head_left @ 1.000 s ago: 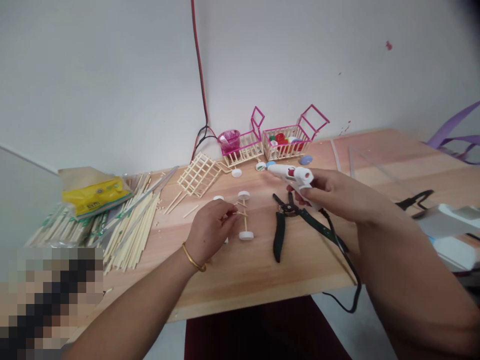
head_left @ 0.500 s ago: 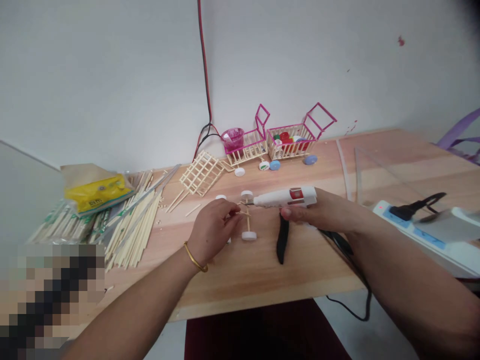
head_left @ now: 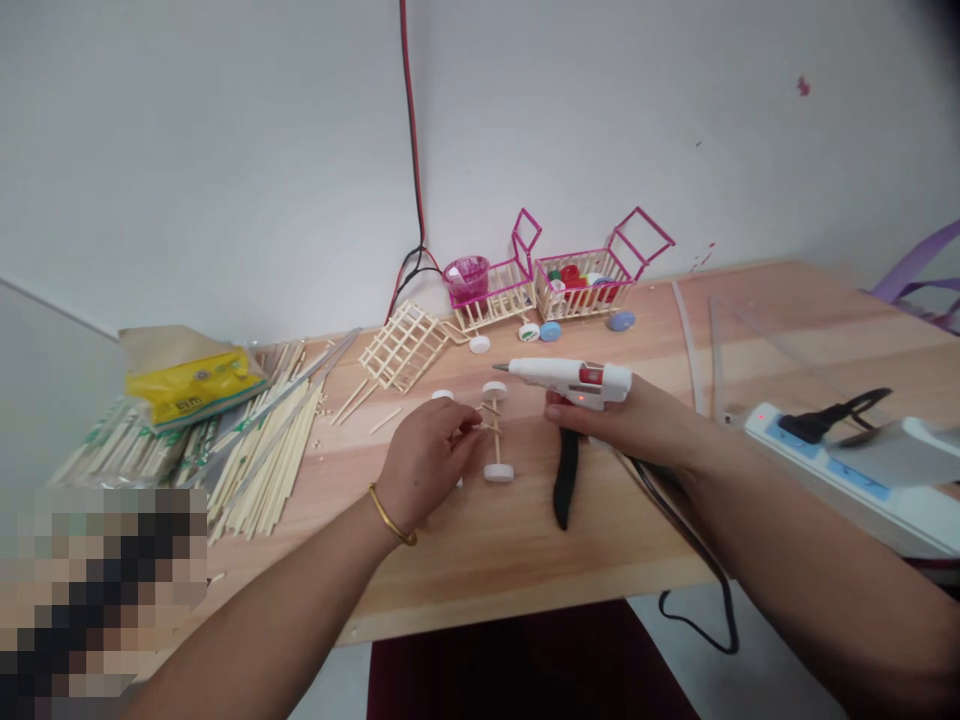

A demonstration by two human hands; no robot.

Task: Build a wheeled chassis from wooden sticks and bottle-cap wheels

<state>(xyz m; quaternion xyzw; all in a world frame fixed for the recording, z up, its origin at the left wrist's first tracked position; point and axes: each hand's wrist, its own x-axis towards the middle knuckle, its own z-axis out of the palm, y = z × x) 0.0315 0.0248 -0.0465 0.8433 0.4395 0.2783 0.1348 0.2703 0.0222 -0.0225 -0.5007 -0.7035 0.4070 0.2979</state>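
My left hand [head_left: 431, 455] is closed in a pinch on the thin sticks of a small wheeled frame [head_left: 496, 440]. White caps sit as wheels at the ends of its stick axle, one cap [head_left: 498, 473] at the near end and another cap [head_left: 493, 391] at the far end. The second axle lies partly hidden under my left hand. My right hand [head_left: 615, 410] is wrapped round a white hot glue gun [head_left: 559, 375], whose metal nozzle points left, above the frame and apart from it. A black curved handle [head_left: 566, 485] lies on the table below the gun.
Two stick carts [head_left: 491, 300] [head_left: 585, 285] with pink trim stand by the wall, near a lattice basket [head_left: 405, 345]. Loose sticks [head_left: 274, 460] and a yellow packet [head_left: 199, 385] lie left. A power strip [head_left: 847, 470] sits right, and the gun's cord [head_left: 697, 545] hangs over the edge.
My right hand has lifted the glue gun up and back from the frame, so its nozzle is clear of the sticks. My left hand has stayed in place.
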